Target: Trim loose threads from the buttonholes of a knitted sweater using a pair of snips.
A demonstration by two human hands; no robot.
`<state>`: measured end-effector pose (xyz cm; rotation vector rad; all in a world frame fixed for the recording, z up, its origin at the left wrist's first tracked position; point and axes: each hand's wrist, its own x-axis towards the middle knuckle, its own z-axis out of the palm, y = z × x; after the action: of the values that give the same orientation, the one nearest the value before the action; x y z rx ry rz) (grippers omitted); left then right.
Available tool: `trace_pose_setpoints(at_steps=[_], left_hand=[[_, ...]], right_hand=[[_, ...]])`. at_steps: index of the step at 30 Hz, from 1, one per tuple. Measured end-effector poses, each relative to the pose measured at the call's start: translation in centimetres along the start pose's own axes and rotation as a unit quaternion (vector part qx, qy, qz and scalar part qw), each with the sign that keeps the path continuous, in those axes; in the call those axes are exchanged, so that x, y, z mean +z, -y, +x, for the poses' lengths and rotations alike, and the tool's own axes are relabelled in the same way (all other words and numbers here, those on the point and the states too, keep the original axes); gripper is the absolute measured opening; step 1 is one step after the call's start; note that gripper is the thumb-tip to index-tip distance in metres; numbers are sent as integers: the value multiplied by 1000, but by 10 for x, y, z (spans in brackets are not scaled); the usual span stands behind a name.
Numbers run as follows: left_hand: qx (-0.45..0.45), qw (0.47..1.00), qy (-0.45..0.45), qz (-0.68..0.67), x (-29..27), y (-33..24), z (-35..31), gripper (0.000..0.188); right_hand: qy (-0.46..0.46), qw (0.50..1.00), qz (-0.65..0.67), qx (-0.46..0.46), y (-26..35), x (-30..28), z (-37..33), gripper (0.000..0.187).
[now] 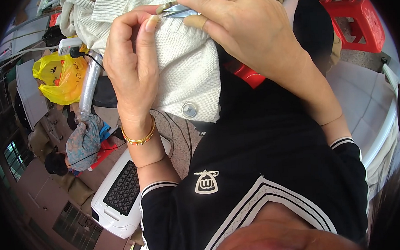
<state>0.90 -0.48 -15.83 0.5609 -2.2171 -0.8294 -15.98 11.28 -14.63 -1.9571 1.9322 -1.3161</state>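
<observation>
A cream knitted garment with ribbed edges lies across my lap, a grey button on its lower corner. My right hand grips a small pair of scissors, its metal blades pointing left toward my other hand. A tan wrap covers one of that hand's fingertips. My left hand, with gold bangles at the wrist, is closed in a pinch at the blade tips, over the knit. A small olive-coloured piece shows at its fingertips; whether the pinch holds it or some thread is unclear.
A red plastic stool stands at the far right, above a white surface. On the left are a yellow plastic bag, a cable and a white appliance with a black grille. Another person bends over farther off.
</observation>
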Motion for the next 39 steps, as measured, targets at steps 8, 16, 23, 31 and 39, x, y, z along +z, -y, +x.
trace_pose_setpoints(at_steps=[8, 16, 23, 31, 39], left_hand=[[5, 1000, -8, -7, 0, 1, -1, 3], [24, 999, -9, 23, 1, 3, -3, 4], [31, 998, -11, 58, 1, 4, -4, 5], [31, 998, -13, 56, 2, 3, -4, 5], [-34, 997, -35, -63, 1, 3, -7, 7]], right_hand=[[17, 1000, -17, 8, 3, -1, 2, 24], [-160, 961, -120, -192, -25, 26, -1, 22], [-11, 998, -46, -32, 8, 3, 2, 22], [-14, 998, -42, -39, 4, 6, 0, 19], [-159, 961, -129, -188, -32, 30, -6, 17]])
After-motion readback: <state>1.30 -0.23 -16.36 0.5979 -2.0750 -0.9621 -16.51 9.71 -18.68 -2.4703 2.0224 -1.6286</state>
